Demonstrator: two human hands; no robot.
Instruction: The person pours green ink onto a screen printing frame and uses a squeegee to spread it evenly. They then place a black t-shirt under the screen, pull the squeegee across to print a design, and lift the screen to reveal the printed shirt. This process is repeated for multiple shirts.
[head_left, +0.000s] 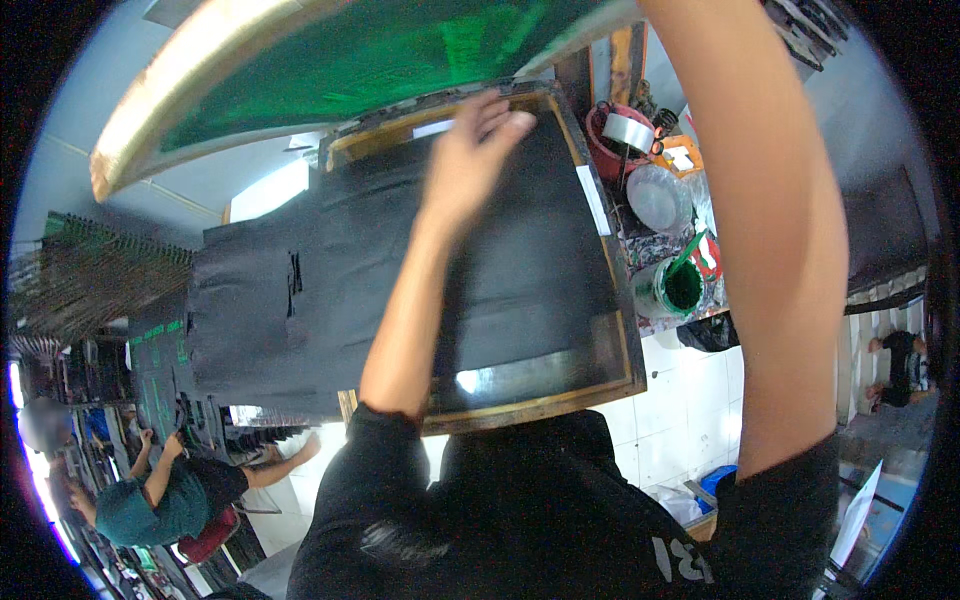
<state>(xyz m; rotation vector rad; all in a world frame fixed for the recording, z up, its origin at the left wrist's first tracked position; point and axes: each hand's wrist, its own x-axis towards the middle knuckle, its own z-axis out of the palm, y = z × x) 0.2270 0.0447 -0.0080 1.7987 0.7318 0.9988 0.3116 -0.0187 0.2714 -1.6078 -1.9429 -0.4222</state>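
A wooden screen-printing frame (128, 140) with green-stained mesh (330, 95) is tilted up across the top of the view. Under it, black fabric (330, 290) lies over a wood-edged table (540, 408) and stretches off to the left. My left hand (472, 150) is over the fabric's far part, close below the raised frame; its fingers are apart and hold nothing that I can see. Motion blurs it slightly, and whether it touches the fabric I cannot tell. My right arm reaches up past the upper edge beside the frame, so the right hand is out of sight.
Right of the table stand an open tub of green ink (683, 287) with a green spatula, a clear round container (660, 198) and a red basin (606, 150). A co-worker in a green shirt (150, 508) is at the lower left. Racks (90, 280) line the left side.
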